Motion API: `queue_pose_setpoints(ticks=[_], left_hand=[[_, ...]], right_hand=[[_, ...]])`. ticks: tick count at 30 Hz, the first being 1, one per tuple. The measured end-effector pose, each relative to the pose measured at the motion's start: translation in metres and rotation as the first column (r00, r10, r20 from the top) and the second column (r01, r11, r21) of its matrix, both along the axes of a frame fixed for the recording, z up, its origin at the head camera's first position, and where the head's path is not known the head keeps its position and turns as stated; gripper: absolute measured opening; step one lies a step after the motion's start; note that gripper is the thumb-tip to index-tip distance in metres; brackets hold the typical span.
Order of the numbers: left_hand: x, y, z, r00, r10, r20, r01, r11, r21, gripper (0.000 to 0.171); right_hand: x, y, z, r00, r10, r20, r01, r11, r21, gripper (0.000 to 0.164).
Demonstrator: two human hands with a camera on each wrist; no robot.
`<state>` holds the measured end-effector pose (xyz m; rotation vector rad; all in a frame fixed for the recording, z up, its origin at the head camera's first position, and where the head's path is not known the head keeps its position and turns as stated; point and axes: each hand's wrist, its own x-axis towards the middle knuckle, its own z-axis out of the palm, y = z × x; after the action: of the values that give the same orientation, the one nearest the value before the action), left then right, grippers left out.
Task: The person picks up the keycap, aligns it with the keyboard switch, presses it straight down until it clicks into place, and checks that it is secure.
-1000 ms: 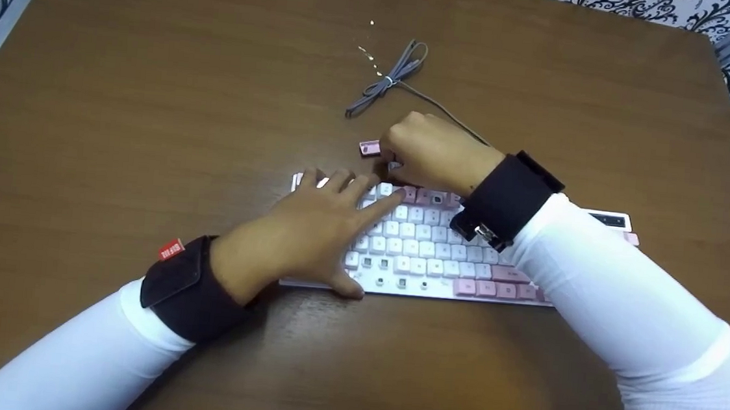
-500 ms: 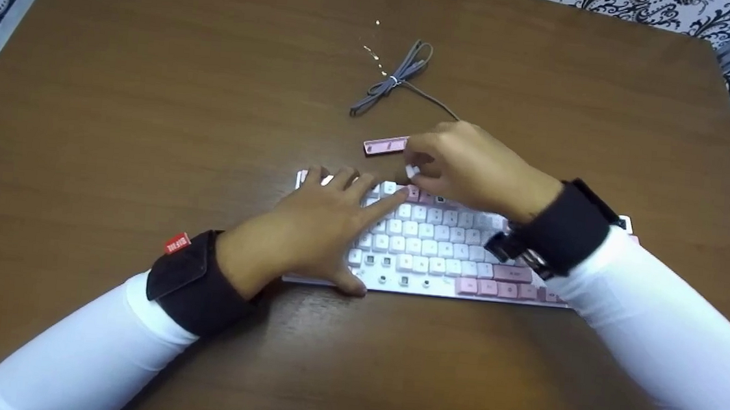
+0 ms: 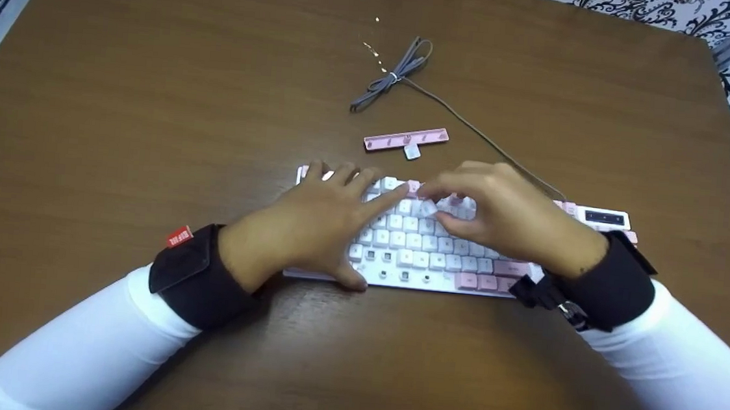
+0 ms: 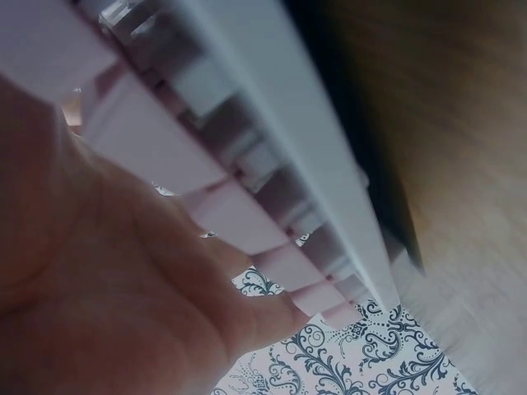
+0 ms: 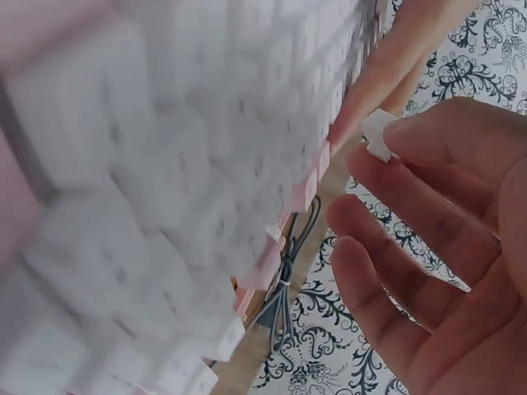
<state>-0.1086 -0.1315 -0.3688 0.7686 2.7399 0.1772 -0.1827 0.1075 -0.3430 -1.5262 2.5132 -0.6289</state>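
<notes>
Above the middle of the keyboard (image 3: pixel 430 243), your right hand (image 3: pixel 505 209) pinches a small white key (image 5: pixel 379 133) between thumb and forefinger, the other fingers loose; with so little to grip, a slip could drop it among the fitted keys, and a twist could leave it crooked over any of the bare sockets (image 3: pixel 405 276) near the front edge. Your left hand (image 3: pixel 321 224) lies spread wide on the keyboard's left end; should it ease off, the keyboard might slide under pressure. Behind the keyboard, a long pink key (image 3: pixel 429 136) and a loose white one (image 3: pixel 412 152) sit where a stray knuckle could scatter them. Snagging the cord (image 3: pixel 475 128), close behind your right hand, could jerk everything askew.
</notes>
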Motion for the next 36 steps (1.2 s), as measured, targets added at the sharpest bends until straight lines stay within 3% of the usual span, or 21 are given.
queue_pose_setpoints(ticks=[11,23,36], left_hand=[[-0.001,0.0,0.0,1.0,0.012,0.004,-0.012,1.0,0.0,0.126],[0.001,0.001,-0.001,1.0,-0.004,-0.015,0.004,1.0,0.007,0.126],[0.0,0.0,0.001,1.0,0.001,0.0,-0.001,1.0,-0.004,0.126]], right_hand=[[0.019,0.004,-0.012,0.998,-0.058,-0.028,0.058,0.998,0.003,0.019],[0.022,0.011,-0.021,0.99,-0.126,-0.064,0.129,0.991,0.039,0.018],[0.022,0.011,-0.019,0.992,-0.063,-0.111,0.067,0.997,0.026,0.018]])
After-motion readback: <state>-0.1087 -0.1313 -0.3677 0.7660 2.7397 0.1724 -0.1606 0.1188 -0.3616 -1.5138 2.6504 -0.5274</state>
